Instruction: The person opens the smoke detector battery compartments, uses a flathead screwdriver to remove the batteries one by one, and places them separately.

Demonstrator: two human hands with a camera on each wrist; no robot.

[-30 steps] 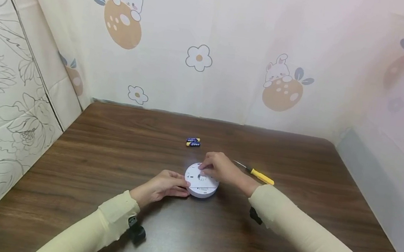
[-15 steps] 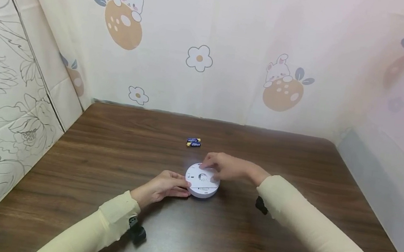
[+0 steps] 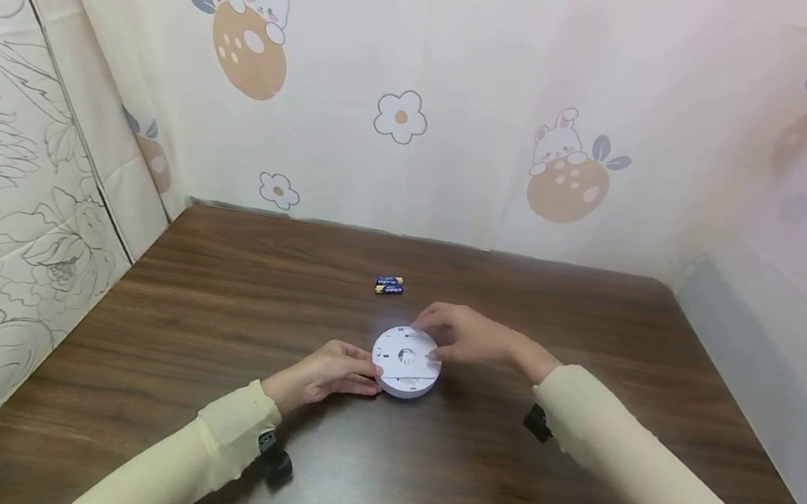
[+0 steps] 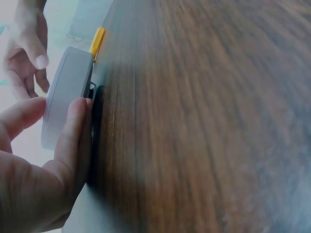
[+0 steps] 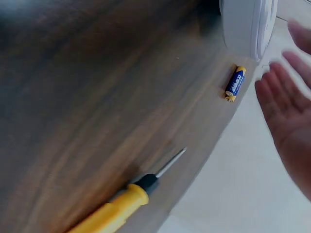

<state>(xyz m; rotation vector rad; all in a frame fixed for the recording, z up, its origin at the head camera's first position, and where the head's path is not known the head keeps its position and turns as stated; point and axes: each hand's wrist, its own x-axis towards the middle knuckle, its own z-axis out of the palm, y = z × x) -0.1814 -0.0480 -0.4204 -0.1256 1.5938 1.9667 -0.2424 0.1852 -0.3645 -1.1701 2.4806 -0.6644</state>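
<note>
A round white plastic device [image 3: 403,376] lies near the middle of the wooden table, its flat face up with a central hole and small markings. My left hand [image 3: 328,373] pinches its left rim, thumb on the upper face and fingers underneath. In the left wrist view, those fingers lie between the device [image 4: 68,92] and the tabletop. Over the device's upper right edge hovers my right hand [image 3: 465,335], its fingers relaxed and holding nothing. The right wrist view shows that hand [image 5: 289,104] with fingers spread, apart from the device.
Two blue and yellow batteries [image 3: 389,286] lie side by side behind the device. A yellow-handled screwdriver [image 5: 116,206] rests on the table [image 3: 256,284]; in the head view my right arm hides it. A patterned curtain [image 3: 457,183] hangs along the table's back edge.
My right hand has lifted off the device's face and drawn back to the right, its forearm now covering the screwdriver. My left hand keeps its pinch on the rim.
</note>
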